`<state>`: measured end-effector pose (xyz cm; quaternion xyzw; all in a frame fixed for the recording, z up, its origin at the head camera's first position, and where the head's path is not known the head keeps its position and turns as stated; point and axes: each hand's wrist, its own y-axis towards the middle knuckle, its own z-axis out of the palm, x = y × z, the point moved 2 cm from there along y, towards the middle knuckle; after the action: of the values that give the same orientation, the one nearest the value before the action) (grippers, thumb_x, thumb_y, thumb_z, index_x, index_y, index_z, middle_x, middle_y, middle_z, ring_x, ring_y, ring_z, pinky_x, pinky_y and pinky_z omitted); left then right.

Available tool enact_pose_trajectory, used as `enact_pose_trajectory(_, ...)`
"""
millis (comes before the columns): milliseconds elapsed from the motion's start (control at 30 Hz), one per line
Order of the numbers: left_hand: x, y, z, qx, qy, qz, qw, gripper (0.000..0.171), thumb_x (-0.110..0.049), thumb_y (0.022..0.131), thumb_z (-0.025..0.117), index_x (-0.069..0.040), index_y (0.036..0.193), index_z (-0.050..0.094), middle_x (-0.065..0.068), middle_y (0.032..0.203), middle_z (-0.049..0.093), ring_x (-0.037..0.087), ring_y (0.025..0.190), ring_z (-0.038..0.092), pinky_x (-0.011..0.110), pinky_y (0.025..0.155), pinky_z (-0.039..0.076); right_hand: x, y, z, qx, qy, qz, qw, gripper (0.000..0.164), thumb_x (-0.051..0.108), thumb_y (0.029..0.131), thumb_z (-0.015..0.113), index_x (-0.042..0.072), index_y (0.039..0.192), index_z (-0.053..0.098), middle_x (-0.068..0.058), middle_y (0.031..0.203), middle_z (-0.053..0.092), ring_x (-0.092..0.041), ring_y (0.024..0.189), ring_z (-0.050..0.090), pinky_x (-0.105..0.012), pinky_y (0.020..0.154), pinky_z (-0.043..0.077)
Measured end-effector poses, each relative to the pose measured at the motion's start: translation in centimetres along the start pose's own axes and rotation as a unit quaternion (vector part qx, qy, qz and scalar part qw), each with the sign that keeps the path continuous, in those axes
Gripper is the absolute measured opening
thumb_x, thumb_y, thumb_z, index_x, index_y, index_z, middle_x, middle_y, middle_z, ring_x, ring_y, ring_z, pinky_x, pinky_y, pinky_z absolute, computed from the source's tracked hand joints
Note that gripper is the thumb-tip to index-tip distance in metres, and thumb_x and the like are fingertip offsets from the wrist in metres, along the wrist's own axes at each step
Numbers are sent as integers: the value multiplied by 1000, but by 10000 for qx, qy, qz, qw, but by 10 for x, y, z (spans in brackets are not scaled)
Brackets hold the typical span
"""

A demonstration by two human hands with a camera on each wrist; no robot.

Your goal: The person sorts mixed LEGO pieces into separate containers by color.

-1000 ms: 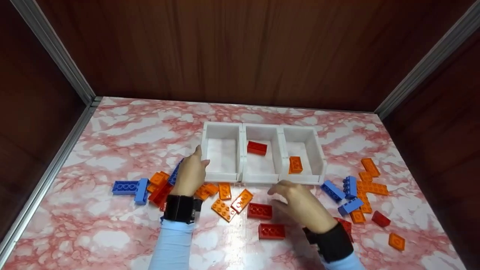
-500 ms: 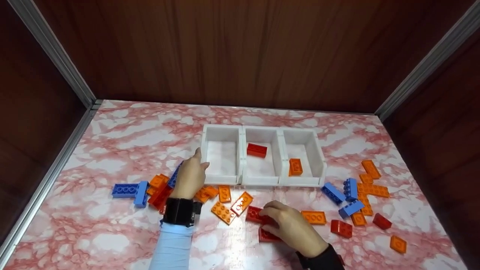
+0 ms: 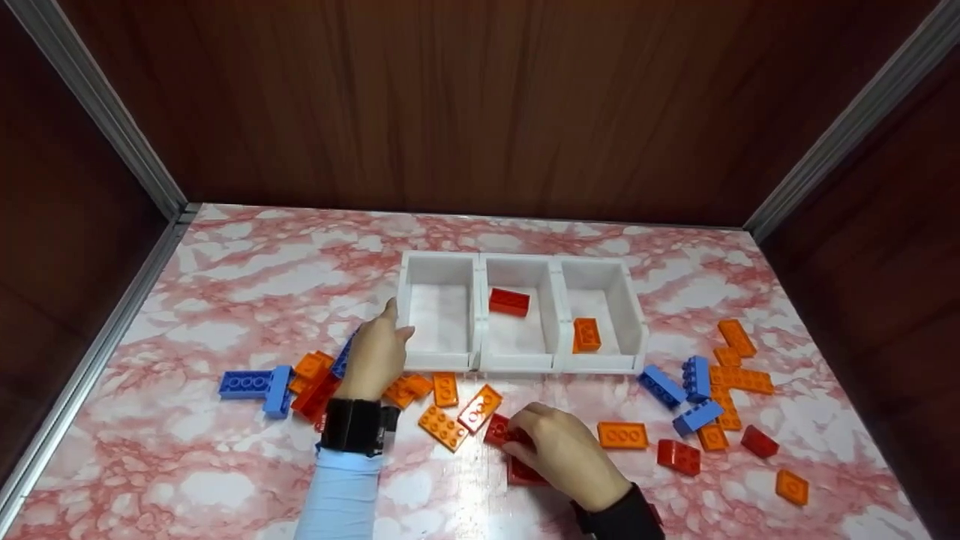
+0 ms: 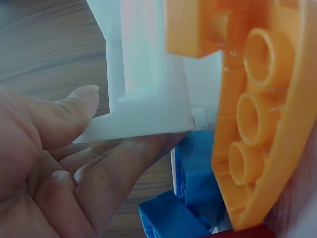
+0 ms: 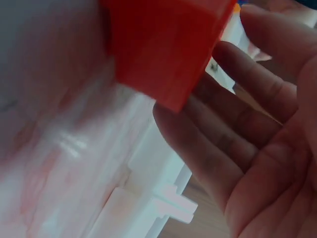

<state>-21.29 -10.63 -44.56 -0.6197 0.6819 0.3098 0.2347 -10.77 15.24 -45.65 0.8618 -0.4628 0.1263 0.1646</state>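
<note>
My left hand grips the left wall of the white three-compartment tray; in the left wrist view, its thumb and fingers lie on either side of the white edge. My right hand bends over a red brick at the front of the table. Its fingertips meet the edge of a red block in the right wrist view. Just below them another red brick is partly covered by the hand. The tray's middle compartment holds a red brick, the right one an orange brick.
Orange plates lie in front of the tray. Beside the left hand is a pile of blue, orange and red bricks. Blue, orange and red bricks are scattered at the right. Dark wood panels enclose the table.
My right hand has come down and toward me from in front of the tray, over the red bricks, which have shifted slightly left. My left hand stays at the tray.
</note>
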Motion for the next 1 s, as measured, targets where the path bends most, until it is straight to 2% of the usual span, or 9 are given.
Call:
enact_pose_trajectory(133, 2, 0, 2, -57, 48, 50, 10000, 57, -13, 100, 59, 13, 145, 37, 32, 113, 65, 41, 92, 66, 49, 83, 53, 4, 4, 3, 34, -41, 44, 10000, 14, 15, 82, 82, 11, 87, 70, 3, 81, 62, -11, 70, 59, -29, 63, 51)
enact_pose_trajectory(300, 3, 0, 3, -18, 20, -12, 10000, 58, -13, 100, 60, 14, 146, 35, 32, 116, 64, 40, 93, 66, 48, 83, 52, 2, 7, -4, 61, -32, -294, 9995, 15, 11, 79, 83, 9, 89, 72, 2, 83, 65, -11, 73, 61, -27, 67, 54)
enact_pose_trajectory(467, 4, 0, 0, 22, -131, -83, 9999, 59, -13, 100, 60, 12, 147, 35, 32, 118, 63, 38, 92, 66, 46, 83, 52, -12, 14, -34, -474, 243, -338, 9980, 19, 10, 78, 84, 11, 95, 74, 0, 91, 70, -11, 80, 65, -24, 71, 55)
enact_pose_trajectory(600, 2, 0, 1, 75, -108, -54, 9999, 59, -13, 100, 60, 12, 147, 34, 31, 113, 65, 37, 87, 67, 44, 78, 52, -25, 23, -61, -931, 157, -365, 9949, 22, 6, 77, 84, 10, 95, 73, -2, 95, 71, -12, 82, 67, -21, 71, 55)
enact_pose_trajectory(667, 1, 0, 1, 80, -80, -54, 9999, 59, -13, 100, 60, 12, 147, 34, 30, 112, 66, 34, 81, 66, 41, 73, 51, -30, 32, -70, -1077, 9, -490, 9930, 22, 4, 77, 84, 8, 95, 73, -4, 96, 72, -14, 83, 68, -21, 71, 55)
enact_pose_trajectory(800, 0, 0, 1, 57, -28, -43, 10000, 58, -13, 101, 59, 13, 146, 34, 31, 115, 64, 36, 84, 66, 42, 74, 51, -37, 57, -81, -1177, -285, -704, 9901, 16, 5, 80, 82, 7, 93, 74, -5, 93, 71, -15, 81, 68, -24, 70, 56)
enact_pose_trajectory(867, 1, 0, 0, 53, -32, -53, 10000, 58, -13, 101, 59, 13, 146, 35, 32, 118, 63, 38, 91, 66, 45, 78, 52, -40, 71, -82, -1175, -355, -778, 9894, 14, 7, 81, 82, 6, 92, 74, -5, 91, 71, -15, 78, 66, -27, 70, 56)
enact_pose_trajectory(1000, 2, 1, 0, 35, -32, -47, 10000, 58, -12, 100, 59, 13, 146, 35, 32, 116, 64, 39, 93, 66, 46, 82, 52, -46, 99, -77, -1024, -356, -805, 9908, 14, 10, 82, 82, 5, 93, 75, -5, 87, 70, -18, 75, 66, -32, 69, 56)
